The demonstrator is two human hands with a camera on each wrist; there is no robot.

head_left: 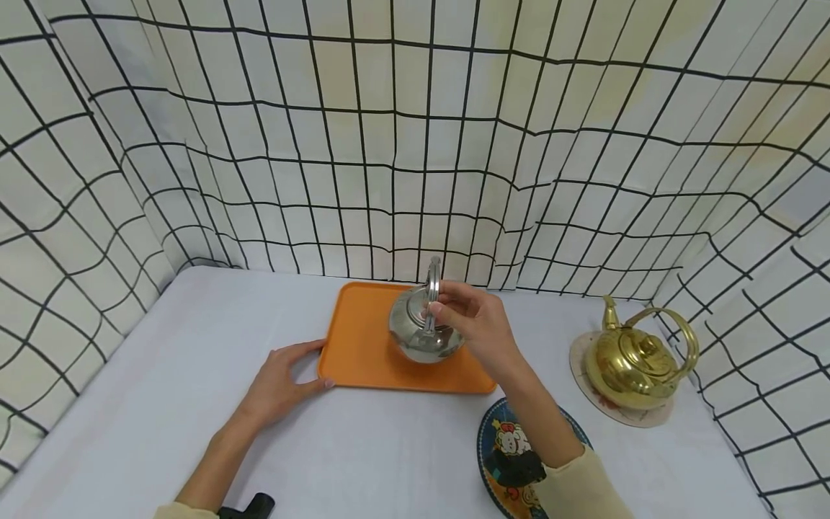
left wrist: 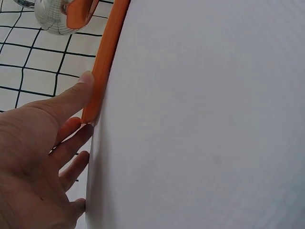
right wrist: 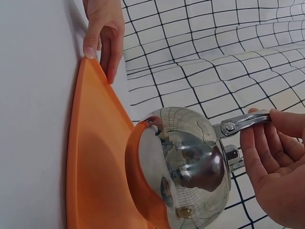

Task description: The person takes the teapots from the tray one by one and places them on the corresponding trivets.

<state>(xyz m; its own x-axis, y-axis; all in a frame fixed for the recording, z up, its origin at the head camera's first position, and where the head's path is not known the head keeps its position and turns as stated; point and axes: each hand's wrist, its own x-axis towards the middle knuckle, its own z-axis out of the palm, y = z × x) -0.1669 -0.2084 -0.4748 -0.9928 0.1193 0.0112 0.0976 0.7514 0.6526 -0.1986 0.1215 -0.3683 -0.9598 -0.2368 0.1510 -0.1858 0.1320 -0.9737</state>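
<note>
On the white table [head_left: 162, 375], head view: orange tray [head_left: 363, 339] sat at centre, just in front of the grid-pattern backdrop [head_left: 415, 144]. Silver kettle [head_left: 424, 331] stood on the tray's right half, handle upright. Right hand [head_left: 476, 328] had fingers curled round that handle, pinching it near the top. Left hand [head_left: 282, 386] lay flat on the table at the tray's near-left corner, fingers straight, fingertips touching the rim, gripping nothing. Right of the tray, well apart: gold kettle [head_left: 635, 357] on a round mat [head_left: 586, 389]. Near side of the tray, a patterned plate [head_left: 512, 454] lay partly hidden under the right forearm. Dark object [head_left: 256, 507] at the bottom edge, near side of the tray, too cropped to identify.

Left wrist view: left hand [left wrist: 43, 157] was spread on the table [left wrist: 200, 124], thumb extended against the tray [left wrist: 102, 62] edge, the other fingers straight alongside the corner. Kettle [left wrist: 57, 19] showed only as a sliver beyond the tray rim.

Right wrist view: kettle [right wrist: 190, 171] body rested on the tray [right wrist: 95, 157], its mirror surface reflecting tray and backdrop [right wrist: 214, 52]. Right hand [right wrist: 276, 162] fingers wrapped the metal handle beside its pivot, blocking the handle's far end. Left hand [right wrist: 102, 28] touched the tray's far corner, fingers straight.
</note>
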